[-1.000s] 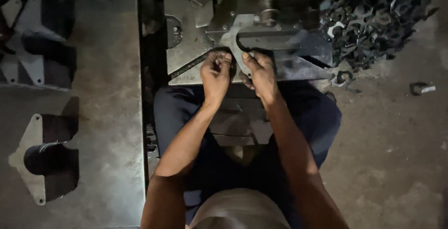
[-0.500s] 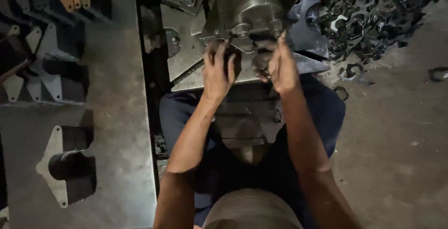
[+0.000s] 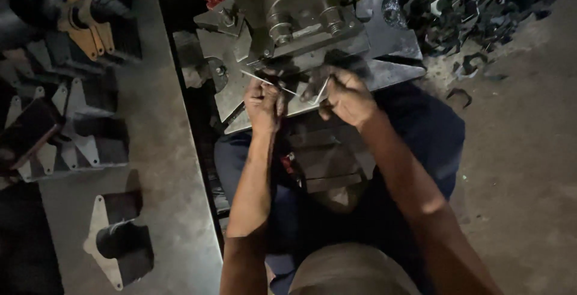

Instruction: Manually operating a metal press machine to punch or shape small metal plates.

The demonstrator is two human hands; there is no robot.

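Both my left hand (image 3: 264, 101) and right hand (image 3: 345, 95) pinch a thin metal piece (image 3: 317, 93) at the press (image 3: 300, 24); fingers beneath risk crushing

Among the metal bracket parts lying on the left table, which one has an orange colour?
The orange bracket at the top left of the table. The other brackets below it are pale grey plates with dark tubes.
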